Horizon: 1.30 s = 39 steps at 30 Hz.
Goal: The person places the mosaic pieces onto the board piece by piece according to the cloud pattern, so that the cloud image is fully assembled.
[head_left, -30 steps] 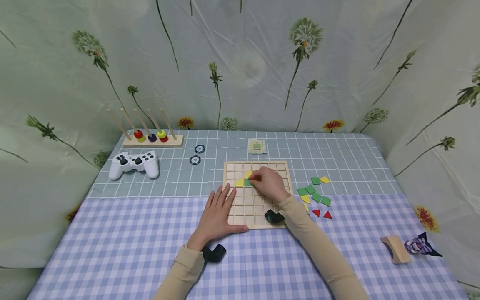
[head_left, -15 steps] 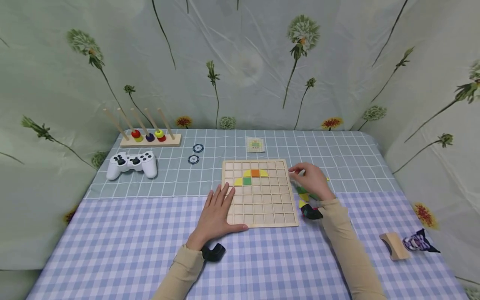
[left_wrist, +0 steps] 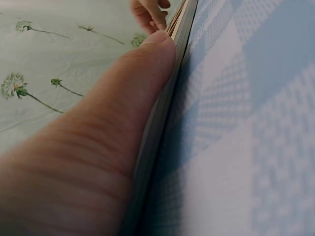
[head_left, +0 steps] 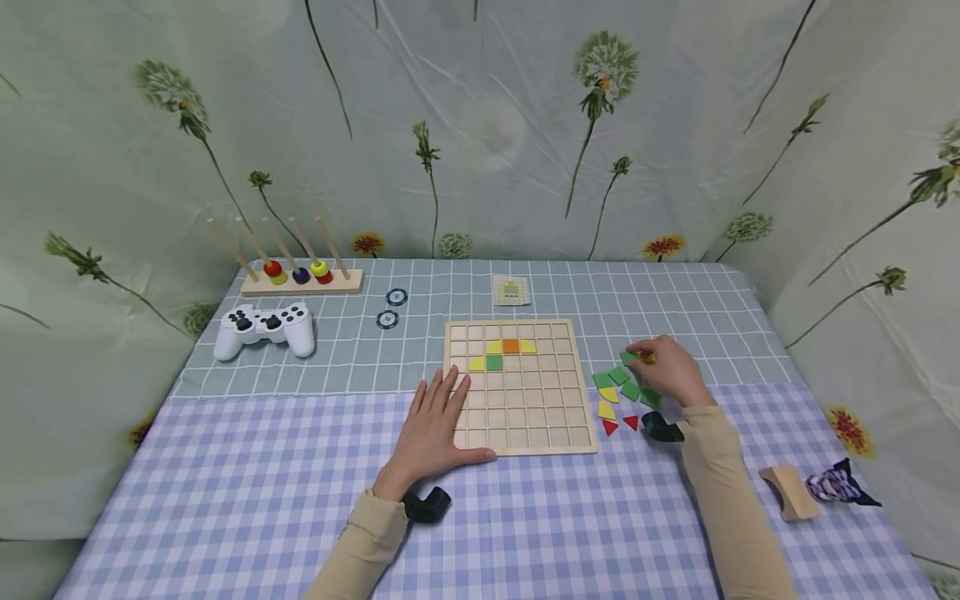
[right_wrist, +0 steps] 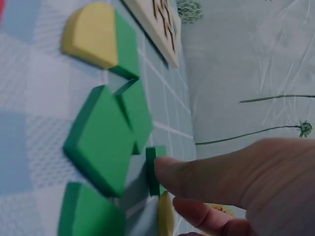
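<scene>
My left hand (head_left: 430,429) lies spread over the left side of a wooden grid board (head_left: 525,408), its thumb along the front edge. The thumb also shows large in the left wrist view. On the board sit an orange square tile (head_left: 511,346), a green square tile (head_left: 494,362) and several yellow quarter-round tiles (head_left: 476,364). To the right of the board, my right hand (head_left: 671,371) pinches another green square tile (right_wrist: 156,167) at tabletop level. Its thumb is on the tile; the opposing fingertip is hidden. A yellow tile (right_wrist: 166,216) lies just beside it.
Loose green tiles (head_left: 618,375), yellow tiles and red triangles (head_left: 632,422) lie right of the board. A pattern card (head_left: 512,290) is behind it. Poker chips (head_left: 387,319), a game controller (head_left: 266,329) and a peg stand (head_left: 303,283) stay left. A wooden arch block (head_left: 791,492) sits far right.
My right hand has left the board, uncovering the orange tile and a yellow tile, and moved right to the loose green tile. The left hand has stayed in place.
</scene>
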Available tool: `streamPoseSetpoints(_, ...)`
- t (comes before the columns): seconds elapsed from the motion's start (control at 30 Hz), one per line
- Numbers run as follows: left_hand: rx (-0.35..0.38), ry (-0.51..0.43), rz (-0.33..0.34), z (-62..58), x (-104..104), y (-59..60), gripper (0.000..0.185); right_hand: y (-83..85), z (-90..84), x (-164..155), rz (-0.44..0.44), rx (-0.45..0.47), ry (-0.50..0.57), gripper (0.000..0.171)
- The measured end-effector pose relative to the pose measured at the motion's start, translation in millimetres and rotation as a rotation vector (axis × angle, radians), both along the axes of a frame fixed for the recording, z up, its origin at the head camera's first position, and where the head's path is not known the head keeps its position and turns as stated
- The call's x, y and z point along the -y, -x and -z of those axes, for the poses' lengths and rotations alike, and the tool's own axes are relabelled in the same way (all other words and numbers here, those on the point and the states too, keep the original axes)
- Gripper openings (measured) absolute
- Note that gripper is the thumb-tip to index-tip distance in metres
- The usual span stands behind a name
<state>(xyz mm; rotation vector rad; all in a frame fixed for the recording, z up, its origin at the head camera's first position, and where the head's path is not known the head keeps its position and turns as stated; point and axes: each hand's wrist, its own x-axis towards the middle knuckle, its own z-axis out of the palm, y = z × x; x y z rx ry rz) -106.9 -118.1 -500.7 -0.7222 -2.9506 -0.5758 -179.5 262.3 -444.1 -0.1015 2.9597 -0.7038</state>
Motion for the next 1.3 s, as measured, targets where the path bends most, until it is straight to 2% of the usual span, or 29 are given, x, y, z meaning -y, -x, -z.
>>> streamPoseSetpoints(0.33,-0.01,-0.002,0.001,-0.9,0,-0.5,0.115,-4.0,1.5,-1,0.007,0.004,0.052,0.022)
streamPoseSetpoints(0.5,-0.003,0.001,0.0,-0.8,0,-0.2,0.116,-7.9,1.3,7,0.006,-0.074,0.081,0.019)
streamPoseSetpoints(0.67,0.0,0.009,-0.004,-1.2,0,-0.5,0.116,-7.0,-1.0,34,-0.03,-0.139,0.174,0.017)
streamPoseSetpoints(0.87,0.002,0.012,0.0,-1.4,0,0.2,0.115,-0.7,-0.8,74,-0.12,-0.138,0.286,0.019)
streamPoseSetpoints(1.0,0.013,0.023,-0.004,-2.1,-1,0.1,0.115,4.4,1.8,99,-0.149,-0.11,0.348,0.017)
streamPoseSetpoints(1.17,0.011,0.021,-0.008,-2.1,-1,0.3,0.115,10.0,6.1,124,-0.175,-0.09,0.385,0.01)
streamPoseSetpoints(1.3,0.004,0.016,-0.005,-1.6,-1,-0.2,0.115,13.7,10.8,137,-0.202,-0.097,0.374,0.007)
